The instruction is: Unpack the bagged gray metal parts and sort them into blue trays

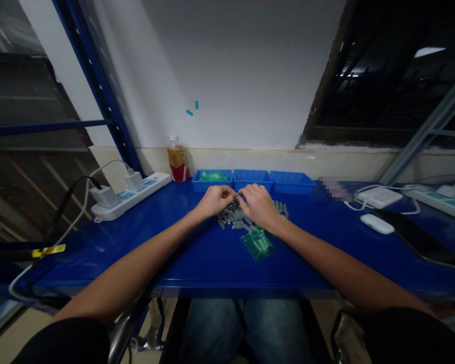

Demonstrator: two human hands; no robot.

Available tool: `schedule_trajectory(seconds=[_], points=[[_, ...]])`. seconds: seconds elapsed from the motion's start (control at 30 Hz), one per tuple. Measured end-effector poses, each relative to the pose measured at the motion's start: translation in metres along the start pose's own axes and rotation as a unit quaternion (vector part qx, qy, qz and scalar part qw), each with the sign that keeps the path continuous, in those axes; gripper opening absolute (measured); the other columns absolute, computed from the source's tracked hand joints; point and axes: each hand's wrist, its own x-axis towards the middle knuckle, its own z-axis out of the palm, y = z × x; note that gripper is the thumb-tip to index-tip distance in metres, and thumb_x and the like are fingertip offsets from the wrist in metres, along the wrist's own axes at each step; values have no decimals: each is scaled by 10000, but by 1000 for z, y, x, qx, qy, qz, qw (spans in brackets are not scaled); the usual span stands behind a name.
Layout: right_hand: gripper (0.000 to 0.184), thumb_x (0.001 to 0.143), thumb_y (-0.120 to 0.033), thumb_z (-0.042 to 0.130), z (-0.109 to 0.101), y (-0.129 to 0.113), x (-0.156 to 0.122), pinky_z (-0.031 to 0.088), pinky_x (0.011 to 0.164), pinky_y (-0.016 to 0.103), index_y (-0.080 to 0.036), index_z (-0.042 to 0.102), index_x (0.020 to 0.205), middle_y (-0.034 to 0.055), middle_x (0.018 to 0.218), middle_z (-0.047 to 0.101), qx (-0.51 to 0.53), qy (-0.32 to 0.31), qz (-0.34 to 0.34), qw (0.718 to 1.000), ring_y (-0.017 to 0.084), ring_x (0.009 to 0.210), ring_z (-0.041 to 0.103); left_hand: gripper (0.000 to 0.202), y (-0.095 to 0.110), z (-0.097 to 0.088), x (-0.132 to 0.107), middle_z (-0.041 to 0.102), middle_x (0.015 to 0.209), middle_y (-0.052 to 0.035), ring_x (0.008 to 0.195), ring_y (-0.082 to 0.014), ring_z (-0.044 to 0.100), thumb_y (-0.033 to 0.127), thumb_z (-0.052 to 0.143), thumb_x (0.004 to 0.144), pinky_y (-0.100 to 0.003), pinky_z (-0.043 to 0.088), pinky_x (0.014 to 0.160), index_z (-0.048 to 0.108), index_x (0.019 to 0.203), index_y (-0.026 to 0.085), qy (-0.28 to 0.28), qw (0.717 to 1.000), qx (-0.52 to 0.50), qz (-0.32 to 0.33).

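My left hand [217, 201] and my right hand [261, 206] meet fingertip to fingertip over a heap of small silvery metal cylinders [233, 216] on the blue table. Both are closed in a pinch. Whatever sits between the fingertips is too small and too covered to make out. More cylinders [281, 206] lie to the right, partly behind my right hand. Just in front of the heap, near my right wrist, lies a green see-through bag [258, 243] with several pale, slim pieces inside.
Behind my hands stand three blue bins: the left bin [194, 181] holds green bags, beside a middle bin [252, 177] and a right bin [292, 183]. A drink bottle [178, 161] and power strip [117, 202] are left; a white case [377, 223] and phone [420, 240] lie right.
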Motion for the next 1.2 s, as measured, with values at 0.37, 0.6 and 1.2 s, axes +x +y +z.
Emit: schedule_trajectory(seconds=[0.37,0.6,1.2], points=[[250,902,-291,473,4,9,3,372,695,304,-191,583,701,35,713,619,148,25,101,983,187,732,554,189,6,-1,-6,669,802,-33,712,-137,615,251,543,818,-233,446,631,599,957,137,13,997,-4,80],[125,873,-243,496,0,8,1,393,721,302,-174,596,902,39,777,625,211,29,58,975,185,760,560,192,8,-4,-6,651,729,-11,670,-138,589,284,493,822,-234,431,623,611,799,135,2,998,-35,57],[304,871,-349,444,9,132,-7,344,766,384,-155,676,899,139,974,646,-68,-15,360,930,300,971,487,176,-30,1,7,673,840,-47,740,-163,619,174,567,761,-256,455,714,691,885,168,-116,989,68,66]])
